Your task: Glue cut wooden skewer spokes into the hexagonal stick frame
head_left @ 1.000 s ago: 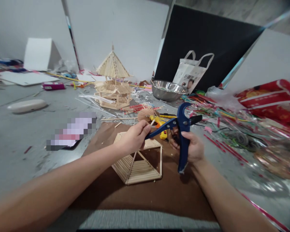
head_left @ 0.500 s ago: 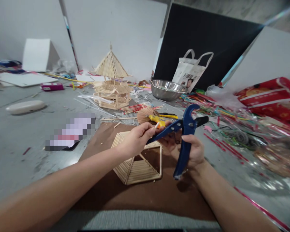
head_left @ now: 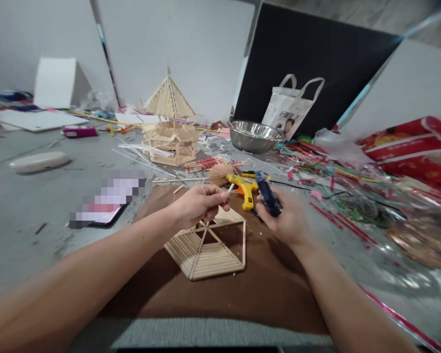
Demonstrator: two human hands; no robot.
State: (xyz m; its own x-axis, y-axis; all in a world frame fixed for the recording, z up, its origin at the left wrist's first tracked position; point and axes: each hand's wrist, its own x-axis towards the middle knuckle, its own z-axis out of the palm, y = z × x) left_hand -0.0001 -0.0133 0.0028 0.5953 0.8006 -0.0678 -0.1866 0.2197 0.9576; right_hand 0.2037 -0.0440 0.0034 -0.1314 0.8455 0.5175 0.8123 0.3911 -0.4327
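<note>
My left hand (head_left: 198, 206) is closed in a pinch on a short wooden stick (head_left: 231, 187), whose pale end pokes up past the fingertips. It hovers over a flat hexagonal panel of wooden sticks (head_left: 215, 255), which has one open wedge on its right side. My right hand (head_left: 292, 218), smeared by motion, grips a blue pipe cutter (head_left: 268, 194) seen nearly end-on. A yellow glue gun (head_left: 247, 190) lies between the two hands, behind the panel. The panel rests on a brown sheet (head_left: 220, 304).
A stick-built pavilion (head_left: 169, 100) stands at the back beside a metal bowl (head_left: 255, 137). Red-tipped sticks (head_left: 209, 164) lie before it. A blurred phone (head_left: 108, 201) and white oblong case (head_left: 39, 162) are at left. Plastic wrappings and red strips (head_left: 343, 223) clutter the right.
The pipe cutter has swung away from the stick toward the right and turned end-on. My left hand has drawn slightly left with the stick, and the glue gun shows more fully.
</note>
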